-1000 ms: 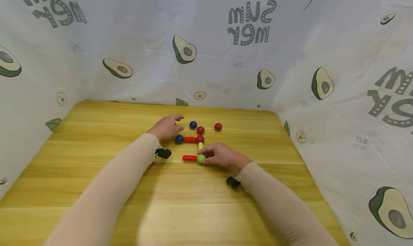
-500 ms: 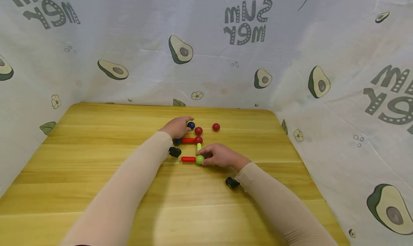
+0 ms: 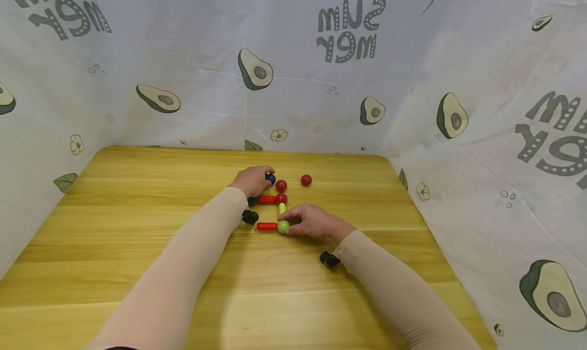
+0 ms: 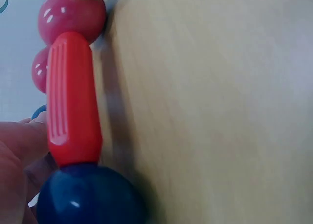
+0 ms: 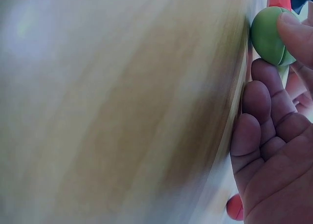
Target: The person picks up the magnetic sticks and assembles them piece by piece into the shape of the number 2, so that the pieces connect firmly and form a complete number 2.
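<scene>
My left hand pinches a dark blue ball between thumb and index finger, at the far side of a construction of balls and rods. Part of that ball is hidden by the fingers. Below the left wrist, another blue ball joins a red rod, whose other end carries a red ball. From there a yellow-green rod runs towards a green ball. My right hand holds this green ball, thumb on it in the right wrist view. A second red rod sticks out leftward from it.
One loose red ball lies just behind the construction, and another red ball sits farther right. The wooden table meets a printed cloth at its back edge. Black wrist cameras hang under both wrists.
My left hand has moved right, and its thumb and index finger have come round the far blue ball. The right hand has stayed at the green ball. The head view has shifted slightly.
</scene>
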The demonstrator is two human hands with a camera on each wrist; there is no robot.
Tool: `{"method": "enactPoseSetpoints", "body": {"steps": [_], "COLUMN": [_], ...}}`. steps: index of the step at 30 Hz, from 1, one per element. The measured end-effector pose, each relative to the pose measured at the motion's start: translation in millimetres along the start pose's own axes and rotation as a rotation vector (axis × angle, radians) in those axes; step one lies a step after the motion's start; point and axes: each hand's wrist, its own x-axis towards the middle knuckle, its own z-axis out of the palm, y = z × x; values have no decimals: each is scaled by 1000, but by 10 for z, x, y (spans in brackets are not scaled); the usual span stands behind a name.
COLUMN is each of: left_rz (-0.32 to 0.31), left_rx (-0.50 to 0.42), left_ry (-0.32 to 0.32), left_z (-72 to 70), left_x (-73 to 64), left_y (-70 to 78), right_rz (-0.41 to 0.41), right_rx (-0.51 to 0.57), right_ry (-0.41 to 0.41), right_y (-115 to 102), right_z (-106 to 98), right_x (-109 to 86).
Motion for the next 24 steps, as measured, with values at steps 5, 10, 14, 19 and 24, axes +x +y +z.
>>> {"method": "enactPoseSetpoints", "body": {"steps": [5, 10, 14, 19, 24], "left_rz": [-1, 1, 33, 100, 140], "left_rx": [9, -36, -87, -121, -99], "left_ry": [18, 60, 62, 32, -12], "left_z": [27, -29, -175, -337, -350], "left_x": [28, 1, -159, -519, -899], "left_y": [-34, -103, -188, -311, -457], "right_rz": [7, 11, 17, 11, 8], "right_rx": [-12, -19, -11, -26, -50], "right_ry": [0, -2, -8, -14, -15], "right_y": [-7, -15, -27, -19, 6], "right_z": [-1, -3, 6, -6, -16], "right_x": [1, 6, 27, 36, 42]}}
